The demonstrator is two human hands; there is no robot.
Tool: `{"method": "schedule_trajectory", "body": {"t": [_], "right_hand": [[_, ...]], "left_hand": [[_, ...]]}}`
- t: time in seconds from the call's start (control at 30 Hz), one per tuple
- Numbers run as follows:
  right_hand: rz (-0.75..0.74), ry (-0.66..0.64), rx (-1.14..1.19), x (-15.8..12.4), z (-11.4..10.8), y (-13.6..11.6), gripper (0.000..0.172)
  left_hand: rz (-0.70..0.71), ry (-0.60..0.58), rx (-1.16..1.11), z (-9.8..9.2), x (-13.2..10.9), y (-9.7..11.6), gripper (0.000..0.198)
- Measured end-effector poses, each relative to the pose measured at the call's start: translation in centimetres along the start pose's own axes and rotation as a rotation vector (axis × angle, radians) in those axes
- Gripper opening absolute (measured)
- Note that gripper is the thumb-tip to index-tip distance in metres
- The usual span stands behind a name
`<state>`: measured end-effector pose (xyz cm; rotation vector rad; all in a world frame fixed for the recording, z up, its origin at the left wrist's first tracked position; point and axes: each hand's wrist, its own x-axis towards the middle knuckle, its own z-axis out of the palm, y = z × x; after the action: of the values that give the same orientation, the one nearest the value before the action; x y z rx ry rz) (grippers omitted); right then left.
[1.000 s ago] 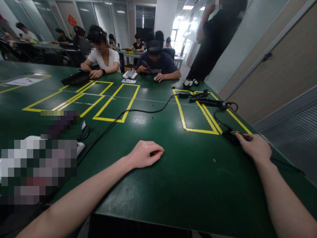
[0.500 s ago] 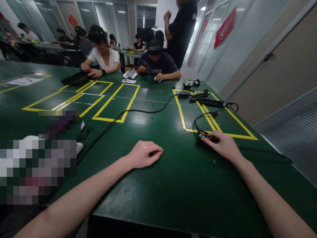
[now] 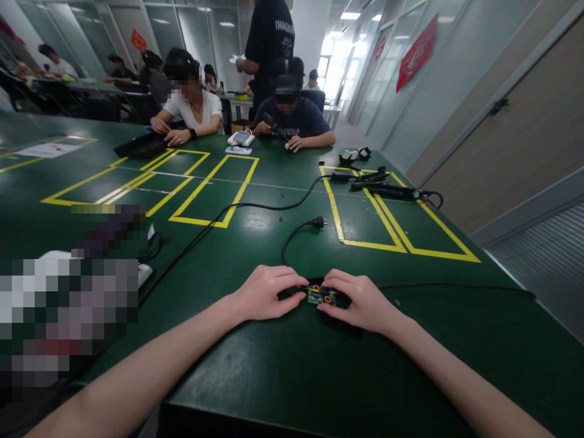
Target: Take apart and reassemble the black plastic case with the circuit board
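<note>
Between my hands, a little above the table's near part, is a small green circuit board with orange ring-shaped coils on it. My right hand is closed on its right side, thumb along the near edge and fingers over the far edge. At its left end, the thumb and fingertips of my left hand close in on the board's edge. A black part shows partly under the board and my right hand. A black cord with a plug runs from behind the board and lies on the table.
Yellow tape rectangles mark the green table. Black tools with cables lie at the far right. A long black cable crosses the left side. A blurred-out white object stands at left. Two people sit opposite, with a black tray.
My right hand has brought the circuit board and its plug cord leftward and nearer, to my left hand, which now meets the board. The standing person in the background has shifted left.
</note>
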<state>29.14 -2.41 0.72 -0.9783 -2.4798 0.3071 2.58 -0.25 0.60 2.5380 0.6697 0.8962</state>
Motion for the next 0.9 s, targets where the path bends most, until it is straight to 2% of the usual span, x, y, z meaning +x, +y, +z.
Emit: {"method": "schedule_trajectory", "body": {"t": [0.13,0.23,0.43,0.53,0.63,0.77,0.9], "right_hand": [[-0.009,0.038,-0.037,-0.1,0.4,-0.1,0.018],[-0.015,0.073,-0.06,0.5,1.4,-0.9,0.019],[0.063,0.131,-0.116,2.7,4.1,-2.8,0.026],[0.07,0.144,-0.127,3.7,4.9,-2.9,0.031],[0.069,0.136,-0.123,4.2,4.8,-2.6,0.033],[0.087,0.15,-0.025,4.5,3.6,-2.2,0.032],[0.143,0.234,0.077,4.1,2.5,-2.2,0.041]], "left_hand": [[0.048,0.013,0.049,0.1,0.1,0.3,0.024],[0.067,-0.019,0.099,0.1,0.2,0.4,0.029],[0.007,-0.157,0.125,-0.3,0.3,0.1,0.039],[-0.018,-0.165,0.113,-0.5,0.2,-0.2,0.043],[-0.054,-0.128,0.106,-0.4,0.2,-0.4,0.035],[-0.1,-0.109,0.098,-0.1,0.2,-0.4,0.019],[-0.103,-0.131,0.114,-0.1,0.2,-0.4,0.031]]}}
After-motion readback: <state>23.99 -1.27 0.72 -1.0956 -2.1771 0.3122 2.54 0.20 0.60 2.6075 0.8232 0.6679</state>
